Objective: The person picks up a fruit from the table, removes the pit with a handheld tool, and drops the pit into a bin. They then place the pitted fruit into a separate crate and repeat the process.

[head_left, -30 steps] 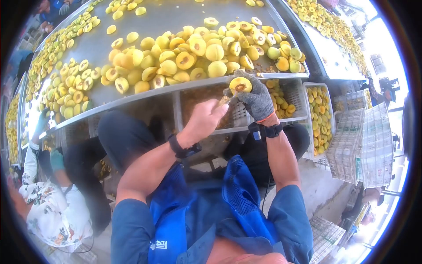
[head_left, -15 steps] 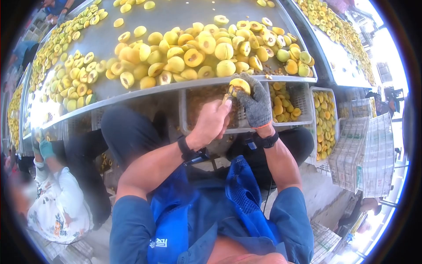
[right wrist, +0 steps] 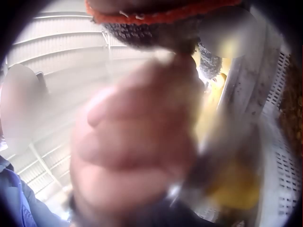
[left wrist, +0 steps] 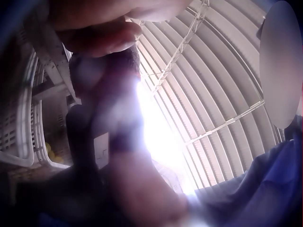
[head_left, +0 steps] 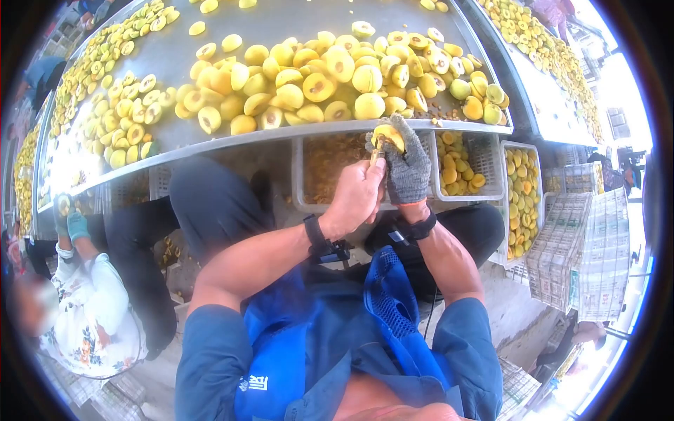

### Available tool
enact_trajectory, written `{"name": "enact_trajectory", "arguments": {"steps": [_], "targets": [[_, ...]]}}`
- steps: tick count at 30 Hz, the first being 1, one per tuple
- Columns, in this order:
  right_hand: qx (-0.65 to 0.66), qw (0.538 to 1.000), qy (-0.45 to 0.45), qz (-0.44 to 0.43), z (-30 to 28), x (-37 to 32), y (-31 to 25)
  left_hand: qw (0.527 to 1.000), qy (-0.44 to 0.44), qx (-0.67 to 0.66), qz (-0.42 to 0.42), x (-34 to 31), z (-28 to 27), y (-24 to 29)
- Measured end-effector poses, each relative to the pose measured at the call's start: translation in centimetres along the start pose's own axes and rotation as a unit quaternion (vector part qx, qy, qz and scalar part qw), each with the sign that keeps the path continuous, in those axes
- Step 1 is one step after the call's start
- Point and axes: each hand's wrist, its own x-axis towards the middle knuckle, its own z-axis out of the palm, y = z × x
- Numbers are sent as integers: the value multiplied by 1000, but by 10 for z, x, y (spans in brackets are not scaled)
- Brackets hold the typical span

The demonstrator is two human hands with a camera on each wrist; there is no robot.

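Note:
In the head view my bare left hand (head_left: 356, 189) grips a short, narrow tool (head_left: 379, 151), its tip right at a halved yellow peach (head_left: 388, 137). My right hand (head_left: 409, 168), in a grey knit glove with an orange cuff, holds that peach half, cut side tilted toward the tool. Both hands meet just below the table's front edge, over crates. The right wrist view shows the curled fingers of the left hand (right wrist: 137, 137), blurred, beneath the glove cuff (right wrist: 161, 16). Bare fingers (left wrist: 104, 40) fill the top of the left wrist view; the tool is hidden there.
Peach halves (head_left: 323, 88) are heaped on a metal table (head_left: 281, 21). Beneath its edge stand a crate (head_left: 298, 172) of brown pits and a crate (head_left: 467, 197) of peach halves. Stacked crates (head_left: 600, 252) stand right; another person (head_left: 98, 309) sits left.
The left hand has come closer to the right, bringing the tool against the peach half. That half has turned from facing upward to a steeper tilt. The whole scene has shifted slightly right.

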Motion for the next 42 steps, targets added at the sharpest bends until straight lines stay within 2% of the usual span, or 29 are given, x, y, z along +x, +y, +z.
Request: {"name": "enact_trajectory", "arguments": {"steps": [4, 7, 10, 13, 17, 19, 22, 25, 28, 31, 34, 37, 40, 42], "targets": [[14, 1000, 3, 3, -2, 2, 5, 999, -10, -18, -35, 1, 1, 1], [137, 983, -39, 115, -11, 8, -11, 996, -42, -32, -72, 2, -4, 6], [79, 989, -70, 102, -24, 16, -1, 988, -72, -60, -119, -1, -9, 16], [21, 995, -91, 42, -30, 17, -1, 979, -95, -98, -149, -1, -14, 19], [3, 999, -31, 16, -18, 9, 10, 980, -103, -89, -143, 4, -14, 18], [-16, 999, 3, -34, -11, 5, 17, 989, -95, -24, -115, 8, -14, 13], [73, 990, -72, 99, -23, 14, 1, 991, -101, 32, -86, 10, -16, 12], [70, 978, -106, 167, -31, 19, -14, 989, -95, 26, -106, 8, -12, 17], [52, 998, -31, 28, -20, 10, 17, 984, -97, -37, -143, 7, -12, 17], [78, 997, -2, 18, -13, 7, 16, 982, -101, -48, -150, 7, -13, 19], [37, 995, -68, 58, -23, 12, 10, 982, -112, -27, -149, 6, -15, 24], [42, 979, -132, 149, -38, 22, -13, 977, -137, -21, -160, 8, -20, 24], [96, 976, -122, 151, -38, 21, -9, 961, -166, -84, -203, 13, -27, 23], [-6, 996, -88, 26, -30, 13, -3, 952, -172, -118, -222, 15, -30, 20]]}}
